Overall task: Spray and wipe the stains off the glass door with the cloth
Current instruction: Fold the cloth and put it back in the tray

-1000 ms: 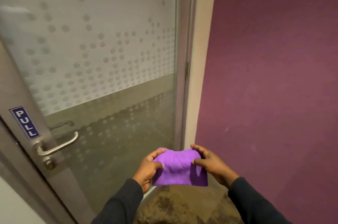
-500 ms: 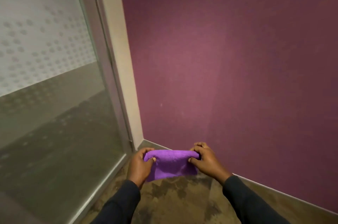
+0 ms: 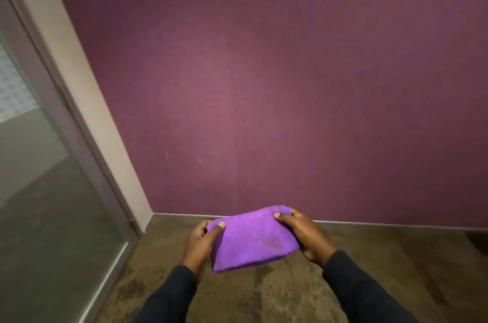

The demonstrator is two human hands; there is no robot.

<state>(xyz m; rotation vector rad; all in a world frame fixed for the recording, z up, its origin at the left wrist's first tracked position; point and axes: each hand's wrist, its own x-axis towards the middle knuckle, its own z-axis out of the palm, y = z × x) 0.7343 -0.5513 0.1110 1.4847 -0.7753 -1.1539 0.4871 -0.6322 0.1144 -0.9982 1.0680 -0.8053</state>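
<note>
A folded purple cloth (image 3: 253,239) hangs in front of me, low in the middle of the view. My left hand (image 3: 200,246) pinches its left corner with the thumb on top. Its upper right corner is pinched by my right hand (image 3: 303,237), thumb on top as well. Only the right-hand strip of the glass door (image 3: 45,206) shows at the left edge, with a bit of its frosted dotted band at the top left. No spray bottle is in view.
A purple wall (image 3: 290,85) fills most of the view straight ahead. A pale door frame (image 3: 87,101) runs slanting between door and wall. Mottled brown carpet (image 3: 264,301) covers the floor below my arms. A dark object (image 3: 479,241) sits at the right edge.
My view has swung right, from the glass door and its handle to the purple wall. Both hands kept hold of the cloth, which now lies flatter and more spread.
</note>
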